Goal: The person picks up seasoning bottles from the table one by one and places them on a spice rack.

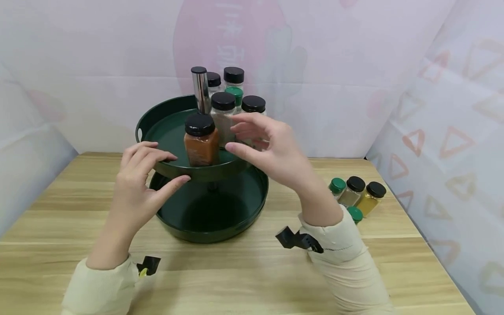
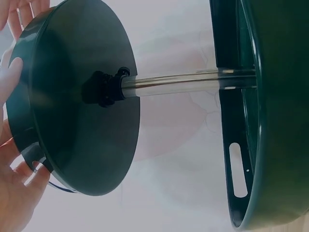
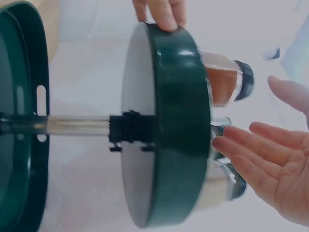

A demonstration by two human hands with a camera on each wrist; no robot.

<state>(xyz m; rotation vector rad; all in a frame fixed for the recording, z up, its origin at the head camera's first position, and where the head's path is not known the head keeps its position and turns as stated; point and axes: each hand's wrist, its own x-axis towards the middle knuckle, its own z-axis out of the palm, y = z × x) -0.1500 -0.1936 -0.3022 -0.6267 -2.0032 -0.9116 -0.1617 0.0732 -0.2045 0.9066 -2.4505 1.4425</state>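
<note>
A dark green two-tier turntable rack has an upper tray (image 1: pixel 220 171) and a lower tray (image 1: pixel 212 236), joined by a metal pole (image 1: pixel 201 92). My left hand (image 1: pixel 143 181) holds the upper tray's front-left rim, thumb outside and fingers over the edge. A black-capped jar of orange-brown spice (image 1: pixel 201 148) stands at the front of that tray. My right hand (image 1: pixel 273 148) hovers over the tray's right side, fingers spread and nothing in its grasp. Just left of its fingertips is a black-capped jar of greyish spice (image 1: pixel 223 122). Another black-capped jar (image 1: pixel 253 105) is partly hidden behind this hand.
Farther back on the upper tray are a green-capped jar (image 1: pixel 235 94) and two black-capped jars. On the table to the right, beyond my right sleeve, several jars stand grouped, among them a yellow spice jar (image 1: pixel 369 202). A white printed cloth (image 1: pixel 118 57) hangs behind.
</note>
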